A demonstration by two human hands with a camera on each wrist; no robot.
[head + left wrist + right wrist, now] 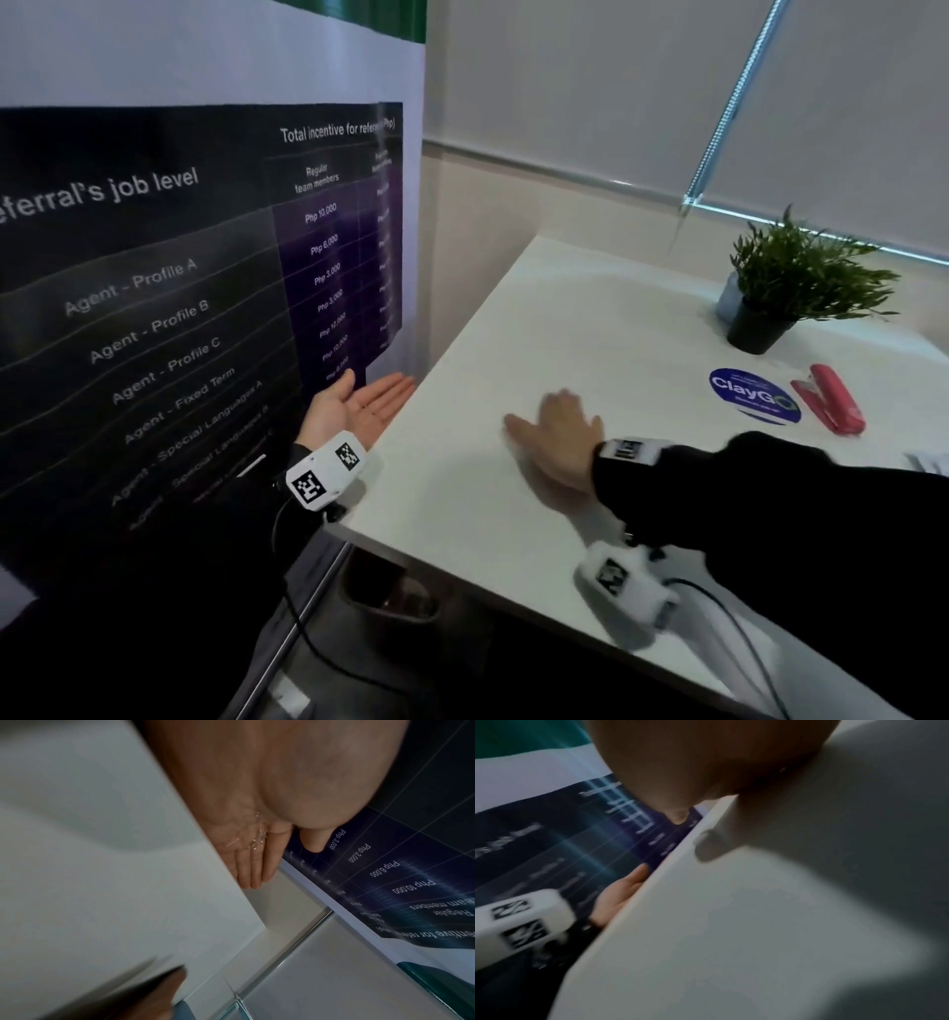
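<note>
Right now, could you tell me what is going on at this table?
A person's right hand lies flat, palm down, on the white table, blurred as if sweeping. Their left hand hovers palm up at the table's edge, with a few tiny bits in its palm. Probably crumbs being brushed off. The potted plant, red stapler and blue sticker sit apart.

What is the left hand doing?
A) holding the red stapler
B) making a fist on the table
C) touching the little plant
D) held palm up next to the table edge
D: the left hand is open, palm up, just off the edge of the white table.
</note>
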